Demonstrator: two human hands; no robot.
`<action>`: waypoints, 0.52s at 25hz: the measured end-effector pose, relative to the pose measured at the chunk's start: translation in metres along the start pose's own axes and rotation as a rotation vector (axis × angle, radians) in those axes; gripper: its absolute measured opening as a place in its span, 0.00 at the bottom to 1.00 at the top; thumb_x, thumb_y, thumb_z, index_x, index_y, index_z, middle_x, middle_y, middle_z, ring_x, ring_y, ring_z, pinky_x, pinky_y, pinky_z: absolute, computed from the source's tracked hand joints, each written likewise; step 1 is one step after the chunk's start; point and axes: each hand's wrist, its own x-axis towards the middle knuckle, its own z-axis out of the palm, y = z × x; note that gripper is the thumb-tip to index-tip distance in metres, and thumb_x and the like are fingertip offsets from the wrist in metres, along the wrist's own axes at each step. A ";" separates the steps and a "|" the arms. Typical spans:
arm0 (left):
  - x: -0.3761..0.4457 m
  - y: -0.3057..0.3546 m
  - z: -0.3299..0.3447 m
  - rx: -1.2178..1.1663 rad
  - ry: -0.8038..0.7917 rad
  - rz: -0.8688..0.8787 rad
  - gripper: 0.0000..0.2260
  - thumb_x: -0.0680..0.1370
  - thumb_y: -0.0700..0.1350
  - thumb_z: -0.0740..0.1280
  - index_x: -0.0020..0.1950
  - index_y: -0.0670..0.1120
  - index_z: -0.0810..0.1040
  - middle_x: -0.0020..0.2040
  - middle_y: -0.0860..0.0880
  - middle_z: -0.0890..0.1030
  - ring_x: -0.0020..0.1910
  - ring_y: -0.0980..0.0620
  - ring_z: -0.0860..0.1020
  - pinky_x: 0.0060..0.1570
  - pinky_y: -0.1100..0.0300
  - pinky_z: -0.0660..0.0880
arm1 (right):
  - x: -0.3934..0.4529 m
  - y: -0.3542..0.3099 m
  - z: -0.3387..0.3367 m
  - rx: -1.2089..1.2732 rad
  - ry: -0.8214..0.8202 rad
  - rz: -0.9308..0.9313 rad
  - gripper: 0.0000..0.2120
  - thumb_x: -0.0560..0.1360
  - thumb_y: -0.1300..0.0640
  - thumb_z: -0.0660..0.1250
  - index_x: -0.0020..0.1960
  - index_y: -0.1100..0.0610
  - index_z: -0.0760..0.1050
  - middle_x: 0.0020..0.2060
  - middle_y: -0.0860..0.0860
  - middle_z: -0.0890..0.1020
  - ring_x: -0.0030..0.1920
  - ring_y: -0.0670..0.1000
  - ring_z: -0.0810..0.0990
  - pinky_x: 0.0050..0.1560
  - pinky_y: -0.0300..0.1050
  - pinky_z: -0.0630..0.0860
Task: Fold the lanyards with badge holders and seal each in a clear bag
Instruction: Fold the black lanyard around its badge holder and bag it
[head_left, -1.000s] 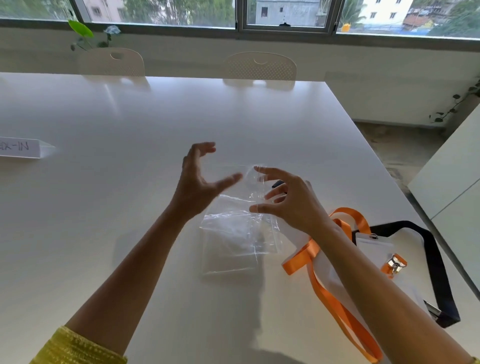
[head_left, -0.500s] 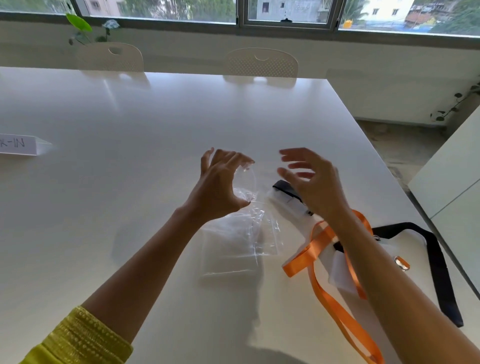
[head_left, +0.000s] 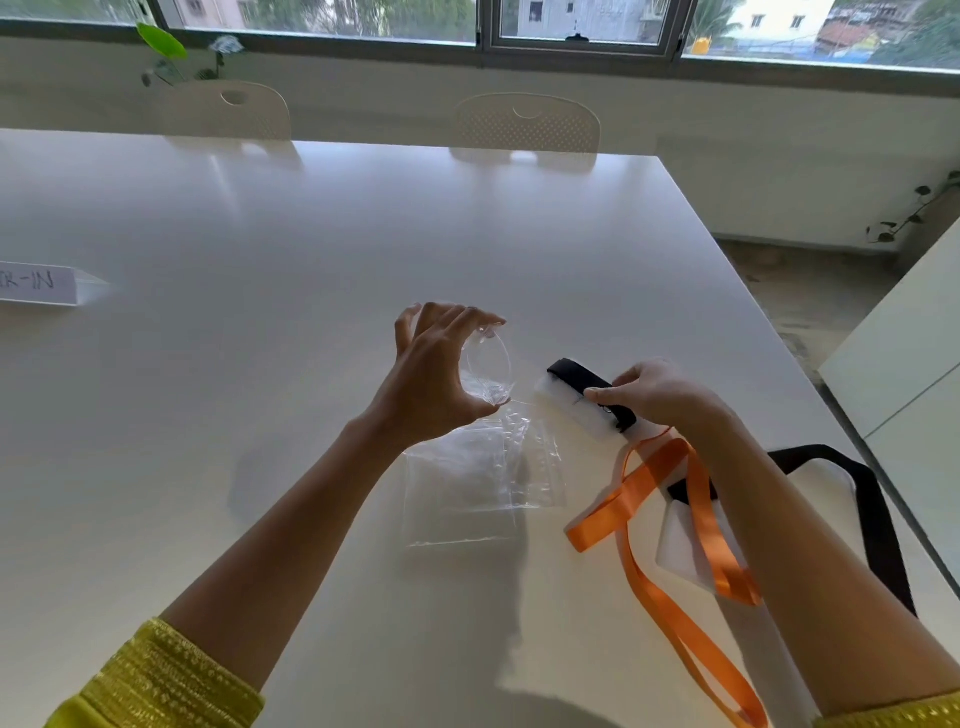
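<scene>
Two hands: left (head_left: 434, 379) fingers pinching clear bag (head_left: 488, 374) open, right (head_left: 655, 391) gripping folded black lanyard (head_left: 589, 395).

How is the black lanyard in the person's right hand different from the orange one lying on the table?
The black lanyard is folded into a compact bundle with its badge holder and gripped by the right hand. The orange lanyard lies loose in long loops on the table, with no hand on it. Both are flat ribbon straps, and neither is in a bag yet.

A white table (head_left: 311, 234) carries clear bags (head_left: 467, 493), an orange lanyard (head_left: 649, 519), and a paper sign (head_left: 39, 283).
</scene>
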 end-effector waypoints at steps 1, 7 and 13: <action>0.000 0.000 0.000 0.000 0.001 0.001 0.32 0.63 0.56 0.80 0.64 0.52 0.74 0.58 0.55 0.79 0.64 0.53 0.70 0.72 0.38 0.56 | 0.003 0.000 0.002 0.015 -0.025 0.030 0.26 0.70 0.37 0.72 0.51 0.60 0.83 0.48 0.57 0.85 0.51 0.56 0.82 0.56 0.53 0.78; -0.001 -0.002 0.000 0.018 -0.001 -0.017 0.32 0.63 0.56 0.80 0.64 0.52 0.74 0.58 0.55 0.79 0.64 0.53 0.70 0.73 0.39 0.55 | -0.001 -0.003 0.008 0.150 0.055 0.006 0.17 0.70 0.45 0.75 0.51 0.54 0.75 0.45 0.52 0.80 0.46 0.51 0.80 0.51 0.48 0.80; 0.002 -0.009 -0.001 0.068 -0.037 -0.031 0.35 0.64 0.56 0.80 0.67 0.50 0.71 0.59 0.53 0.80 0.65 0.51 0.74 0.74 0.45 0.47 | -0.018 -0.008 0.007 0.385 0.208 -0.157 0.16 0.73 0.48 0.73 0.57 0.52 0.75 0.49 0.54 0.83 0.45 0.52 0.82 0.47 0.47 0.81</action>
